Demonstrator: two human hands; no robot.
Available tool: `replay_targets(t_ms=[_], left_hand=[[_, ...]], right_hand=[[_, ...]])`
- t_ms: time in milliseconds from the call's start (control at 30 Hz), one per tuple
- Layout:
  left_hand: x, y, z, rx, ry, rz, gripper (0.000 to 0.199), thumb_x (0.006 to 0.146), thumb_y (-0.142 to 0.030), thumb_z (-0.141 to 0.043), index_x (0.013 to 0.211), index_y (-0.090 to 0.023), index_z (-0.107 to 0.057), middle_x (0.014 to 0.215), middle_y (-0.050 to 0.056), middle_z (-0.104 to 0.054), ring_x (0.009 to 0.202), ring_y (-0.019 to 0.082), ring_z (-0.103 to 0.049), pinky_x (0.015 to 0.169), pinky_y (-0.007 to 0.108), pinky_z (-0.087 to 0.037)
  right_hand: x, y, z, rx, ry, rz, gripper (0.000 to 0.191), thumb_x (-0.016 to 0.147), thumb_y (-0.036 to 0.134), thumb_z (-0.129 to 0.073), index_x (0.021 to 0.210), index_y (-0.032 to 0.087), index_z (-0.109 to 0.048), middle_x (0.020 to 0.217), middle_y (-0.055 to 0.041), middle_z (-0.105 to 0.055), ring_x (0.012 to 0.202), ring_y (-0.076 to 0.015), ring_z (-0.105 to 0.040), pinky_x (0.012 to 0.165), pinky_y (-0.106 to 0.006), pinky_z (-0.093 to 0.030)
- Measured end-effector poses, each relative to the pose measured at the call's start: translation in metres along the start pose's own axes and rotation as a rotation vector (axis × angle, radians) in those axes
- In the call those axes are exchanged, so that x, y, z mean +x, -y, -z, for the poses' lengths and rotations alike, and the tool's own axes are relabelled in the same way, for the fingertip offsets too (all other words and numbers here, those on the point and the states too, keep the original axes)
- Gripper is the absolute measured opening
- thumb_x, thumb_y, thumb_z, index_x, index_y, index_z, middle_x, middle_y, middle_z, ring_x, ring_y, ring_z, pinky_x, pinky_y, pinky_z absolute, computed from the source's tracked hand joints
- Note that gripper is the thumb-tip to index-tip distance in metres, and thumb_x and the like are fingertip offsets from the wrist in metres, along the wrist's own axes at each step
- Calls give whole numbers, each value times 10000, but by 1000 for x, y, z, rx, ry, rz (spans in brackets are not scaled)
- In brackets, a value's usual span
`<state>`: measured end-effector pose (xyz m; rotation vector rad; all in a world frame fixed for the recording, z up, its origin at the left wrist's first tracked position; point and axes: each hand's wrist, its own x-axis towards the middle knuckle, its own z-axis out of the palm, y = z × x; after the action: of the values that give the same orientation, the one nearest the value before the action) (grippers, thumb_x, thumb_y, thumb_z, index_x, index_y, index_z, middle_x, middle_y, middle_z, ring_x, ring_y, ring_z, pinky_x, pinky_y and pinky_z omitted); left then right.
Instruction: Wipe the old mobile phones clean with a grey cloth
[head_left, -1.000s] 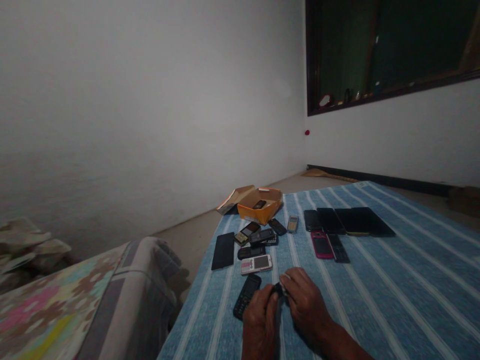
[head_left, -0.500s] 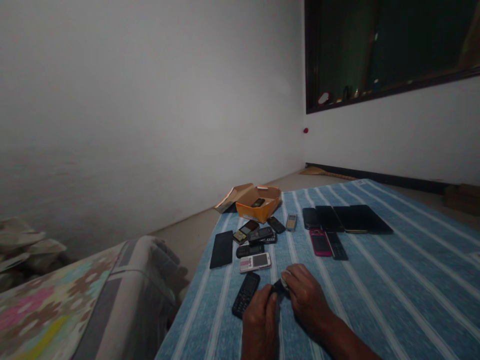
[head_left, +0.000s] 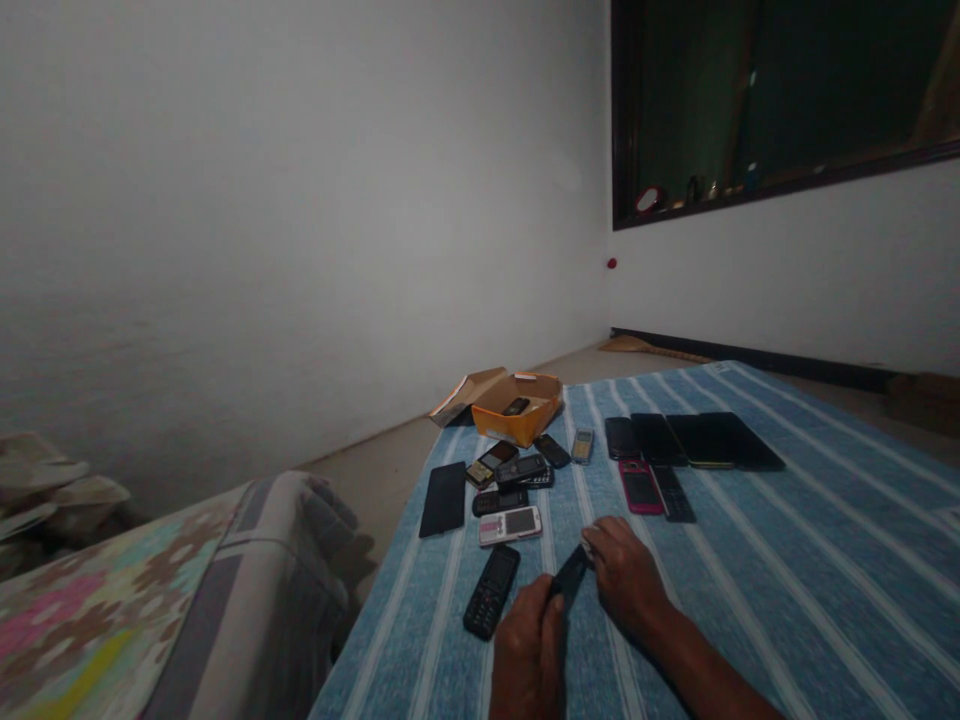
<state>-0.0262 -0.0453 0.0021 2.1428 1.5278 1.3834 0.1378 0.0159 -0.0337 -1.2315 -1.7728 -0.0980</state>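
Observation:
My left hand (head_left: 529, 640) and my right hand (head_left: 624, 570) grip a small dark phone (head_left: 571, 571) between them, tilted over the striped blue cloth. The left fingers pinch its lower end, the right fingers its upper end, where something pale shows. Just left of my left hand lies a black keypad phone (head_left: 492, 592). Beyond it are a white and pink phone (head_left: 510, 526), a black flat device (head_left: 443, 498) and several other keypad phones. A pink phone (head_left: 640, 487) and a dark phone (head_left: 674, 494) lie further right.
An open orange box (head_left: 506, 425) with a phone inside stands at the back of the cloth (head_left: 750, 560). Several black devices (head_left: 724, 440) lie in a row at the back right. On the left is a flowered bedcover (head_left: 82, 620).
Both hands have shifted slightly right, the right hand more. More of the dark phone now shows between them. The things on the cloth have stayed put.

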Motion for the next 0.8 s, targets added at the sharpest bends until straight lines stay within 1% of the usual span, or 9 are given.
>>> replay_targets(t_ms=[100, 200, 333, 433, 500, 533, 633, 700, 800], left_hand=[[-3, 3, -2, 9, 31, 27, 489, 967, -489, -387, 1015, -135, -721, 946, 156, -771, 856, 242, -750, 744, 318, -625], [-5, 7, -4, 5, 51, 42, 472, 970, -470, -379, 1040, -138, -707, 964, 152, -768, 885, 241, -746, 770, 322, -618], [-8, 15, -8, -7, 132, 45, 370, 971, -351, -391, 1074, -145, -680, 960, 133, -765, 867, 221, -743, 759, 302, -609], [-10, 20, -13, 26, 138, 43, 315, 943, -287, -434, 1087, -135, -671, 1006, 147, -750, 916, 233, -728, 804, 333, -596], [-10, 20, -14, 42, 144, 41, 292, 936, -260, -439, 1068, -143, -672, 973, 138, -742, 893, 234, -716, 794, 355, -591], [-9, 19, -14, 45, 148, 41, 281, 938, -251, -431, 1035, -154, -677, 928, 123, -736, 848, 228, -708, 762, 356, -589], [-8, 16, -14, 34, 157, 30, 268, 947, -231, -413, 965, -181, -676, 873, 92, -712, 799, 211, -679, 729, 350, -573], [-8, 16, -14, 39, 156, 10, 260, 948, -223, -414, 931, -187, -671, 854, 85, -703, 783, 207, -668, 716, 343, -565], [-9, 20, -16, 92, 138, -29, 241, 942, -211, -424, 923, -182, -662, 822, 82, -693, 752, 209, -657, 686, 335, -557]], right_hand=[[-3, 2, -1, 0, 15, 20, 300, 786, -58, -443, 765, 195, -604, 805, -45, -580, 789, -193, -500, 686, -285, -393], [-2, 5, 3, -18, -4, 69, 275, 793, -43, -454, 754, 194, -588, 816, -50, -574, 801, -196, -493, 692, -285, -390], [0, 12, 9, -49, -25, 145, 249, 808, -24, -458, 737, 192, -558, 809, -54, -558, 784, -200, -476, 695, -298, -385], [-1, 23, 9, -34, -37, 197, 235, 833, -1, -452, 739, 190, -552, 797, -56, -553, 783, -205, -474, 718, -315, -390], [-5, 33, 8, -13, -55, 236, 224, 848, 17, -449, 752, 187, -558, 804, -60, -557, 794, -210, -477, 736, -325, -394], [-7, 38, 7, -4, -65, 256, 222, 856, 22, -443, 769, 185, -566, 815, -62, -562, 804, -212, -481, 746, -328, -396], [-11, 49, 4, 17, -87, 300, 234, 879, 30, -423, 813, 184, -586, 835, -63, -571, 829, -214, -490, 761, -328, -397], [-12, 50, 3, 17, -82, 301, 240, 888, 32, -419, 813, 185, -587, 833, -61, -572, 830, -214, -491, 758, -327, -395], [-10, 44, 1, 5, -70, 285, 232, 886, 35, -435, 781, 187, -576, 827, -61, -570, 821, -215, -483, 741, -328, -389]])
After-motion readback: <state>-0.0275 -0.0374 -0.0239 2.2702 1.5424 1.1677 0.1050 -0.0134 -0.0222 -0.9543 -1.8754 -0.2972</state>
